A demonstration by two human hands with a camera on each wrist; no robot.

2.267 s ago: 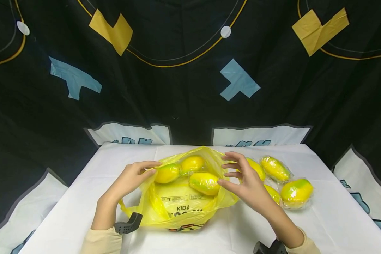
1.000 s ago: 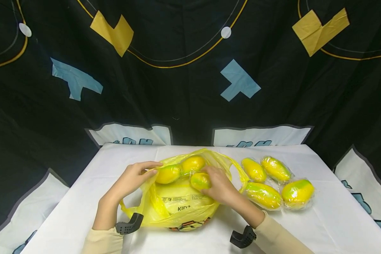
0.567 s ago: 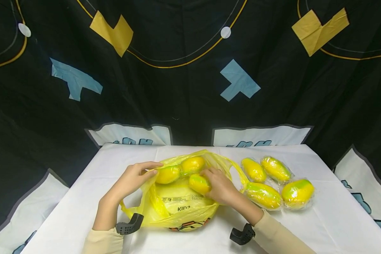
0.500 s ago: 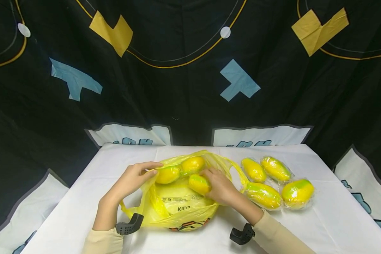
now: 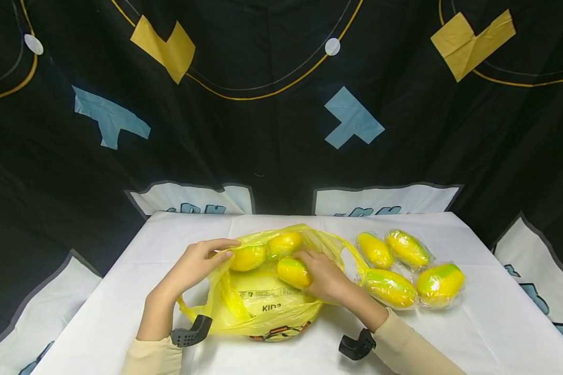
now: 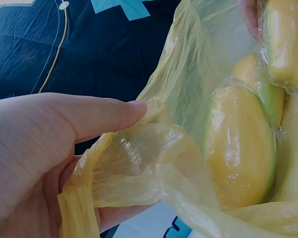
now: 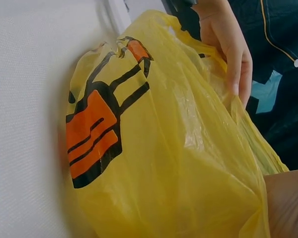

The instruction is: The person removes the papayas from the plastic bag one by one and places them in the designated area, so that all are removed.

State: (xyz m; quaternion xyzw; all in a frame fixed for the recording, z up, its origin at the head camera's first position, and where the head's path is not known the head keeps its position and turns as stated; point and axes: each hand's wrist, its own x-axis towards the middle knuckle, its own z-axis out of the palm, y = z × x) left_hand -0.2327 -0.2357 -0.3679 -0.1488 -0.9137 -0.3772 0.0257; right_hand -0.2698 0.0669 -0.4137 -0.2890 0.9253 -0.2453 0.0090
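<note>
A yellow plastic bag with printed lettering lies with its mouth spread wide. My left hand pinches its left rim; in the left wrist view, the thumb presses on the thin plastic. Inside the bag, my right hand grips a film-wrapped, yellow-green mango from its right side. Two more wrapped mangoes, one at the left and one behind, lie in the bag. The right wrist view shows mainly the bag's outer side, which hides the right fingers.
Several wrapped mangoes lie grouped on the white tabletop, right of the bag. A loop of bag handle stands beside them. A dark curtain hangs behind the table.
My right hand has moved from the bag's right rim into the bag and taken hold of the mango. That mango has turned and shifted slightly left. The left hand stays at the rim.
</note>
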